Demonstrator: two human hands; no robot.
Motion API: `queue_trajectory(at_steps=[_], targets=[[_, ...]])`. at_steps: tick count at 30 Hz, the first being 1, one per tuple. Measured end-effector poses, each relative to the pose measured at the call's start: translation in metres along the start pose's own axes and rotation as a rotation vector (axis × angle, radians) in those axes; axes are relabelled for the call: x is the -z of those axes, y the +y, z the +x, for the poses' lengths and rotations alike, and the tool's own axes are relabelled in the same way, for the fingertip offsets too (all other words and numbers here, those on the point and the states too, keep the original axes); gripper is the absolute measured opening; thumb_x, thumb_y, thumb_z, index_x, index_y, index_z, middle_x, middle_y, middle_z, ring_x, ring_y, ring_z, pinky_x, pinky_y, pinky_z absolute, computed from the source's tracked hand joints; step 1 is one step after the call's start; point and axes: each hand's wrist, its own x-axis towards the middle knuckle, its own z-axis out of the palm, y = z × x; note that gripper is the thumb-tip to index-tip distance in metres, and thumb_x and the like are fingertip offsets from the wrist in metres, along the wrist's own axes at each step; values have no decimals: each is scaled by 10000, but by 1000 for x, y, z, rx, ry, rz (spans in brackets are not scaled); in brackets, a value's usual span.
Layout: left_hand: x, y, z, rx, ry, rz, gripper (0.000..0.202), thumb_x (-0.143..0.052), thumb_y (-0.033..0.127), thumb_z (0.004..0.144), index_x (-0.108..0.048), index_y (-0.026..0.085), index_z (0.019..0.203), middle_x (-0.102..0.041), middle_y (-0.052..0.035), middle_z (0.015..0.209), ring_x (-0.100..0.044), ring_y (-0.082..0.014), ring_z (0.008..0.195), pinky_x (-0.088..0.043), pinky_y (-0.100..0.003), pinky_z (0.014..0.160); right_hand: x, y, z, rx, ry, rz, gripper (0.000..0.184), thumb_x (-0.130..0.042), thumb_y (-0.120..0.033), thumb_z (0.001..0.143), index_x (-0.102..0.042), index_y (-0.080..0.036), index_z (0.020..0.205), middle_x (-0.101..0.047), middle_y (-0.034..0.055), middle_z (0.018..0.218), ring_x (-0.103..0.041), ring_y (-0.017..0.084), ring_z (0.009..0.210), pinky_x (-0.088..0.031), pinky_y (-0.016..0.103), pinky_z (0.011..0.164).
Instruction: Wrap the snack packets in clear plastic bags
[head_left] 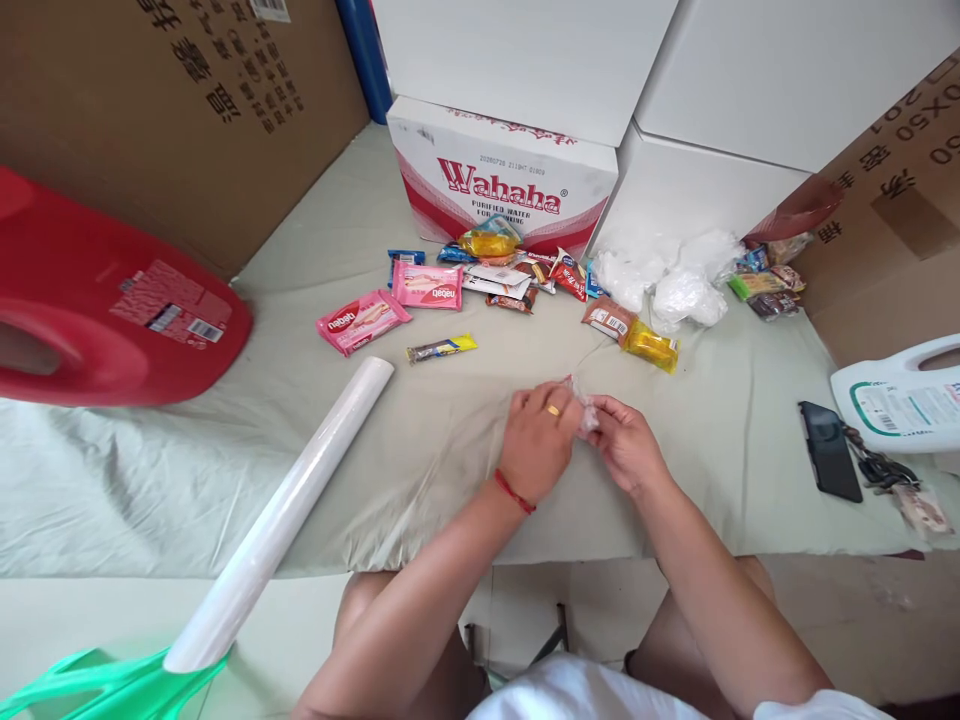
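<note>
Near the middle of the cloth-covered table, a piece of crumpled clear plastic point(589, 416), perhaps a small bag, is between my two hands. My left hand point(541, 435), with a ring and a red string bracelet, curls over its left side from above. The fingers of my right hand point(627, 440) pinch its right side. A bit of red shows at the plastic's upper end; what is inside is mostly hidden by my fingers. Just beyond lie a brown packet point(609, 319) and a yellow-wrapped snack point(651, 347). A small yellow and dark bar point(442, 348) lies farther left.
Pink wafer packs point(364, 321) and several snacks lie before a Wahaha carton point(510, 185). Crumpled clear bags point(686, 280) sit at the back right. A plastic film roll point(300, 500) slants over the front edge. A red jug point(112, 300) stands left; a phone point(830, 450) lies right.
</note>
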Motion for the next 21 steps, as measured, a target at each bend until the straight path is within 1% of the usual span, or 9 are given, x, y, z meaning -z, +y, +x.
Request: queue_trajectory(at_steps=[3,5,7,9,10,13,15,18,21], targets=[[-16,9,-9,-153,23,27,255,-482,21,911,-618,210,1016,-703,-108,1151,-584,-285,1241,-404,-465,976,-15,0,-3,-80,-15,259,362,-820,-513,747,-752,-208,929,-748,38,857,-680,188,821,-541,278,665],[-21,10,-11,-209,-19,-60,232,-529,33,822,-592,199,970,-677,-117,1074,-596,-292,1150,-418,-471,948,-20,0,-5,-132,-46,330,373,-807,-560,783,-757,-211,902,-747,31,855,-670,181,819,-541,278,690],[-20,8,-11,-218,-16,-246,226,-555,71,719,-530,206,899,-627,-111,1008,-586,-283,1026,-445,-464,891,-22,1,-7,-154,-52,360,345,-821,-549,793,-745,-214,825,-717,5,776,-627,157,732,-518,267,662],[-16,4,-9,-174,57,-500,232,-545,106,675,-443,228,843,-574,-85,971,-551,-258,951,-467,-465,883,-22,2,-8,-140,-66,380,337,-837,-533,788,-733,-213,771,-679,-13,709,-582,141,675,-501,261,647],[-13,2,-8,-141,106,-635,230,-536,118,679,-406,237,827,-551,-68,959,-535,-245,936,-473,-478,913,-21,2,-8,-132,-94,380,328,-847,-524,779,-746,-212,797,-684,-11,724,-585,143,690,-506,264,667],[-8,-3,-5,-15,244,-1008,200,-533,141,721,-383,240,809,-489,-30,938,-512,-212,919,-451,-530,1043,-20,6,-7,-102,-174,308,395,-910,-427,714,-786,-229,1033,-755,16,950,-652,174,850,-531,289,783],[-7,-7,-3,88,334,-1188,181,-556,148,718,-421,232,806,-464,-22,930,-511,-199,910,-463,-502,1040,-20,11,-6,-46,-173,214,487,-913,-390,709,-771,-258,1156,-765,28,1099,-676,198,953,-535,306,840],[-2,-18,-1,213,417,-1286,206,-581,137,668,-499,220,837,-487,-28,937,-515,-184,891,-494,-370,874,-15,19,-6,78,-117,48,461,-845,-428,788,-760,-294,1221,-761,26,1199,-682,229,1074,-533,361,959],[6,-29,2,359,464,-1278,264,-563,110,585,-546,215,827,-530,-23,913,-524,-175,894,-450,-286,749,4,20,-9,140,0,-56,446,-838,-420,794,-764,-341,1227,-771,-11,1203,-689,233,1098,-502,411,1060]])
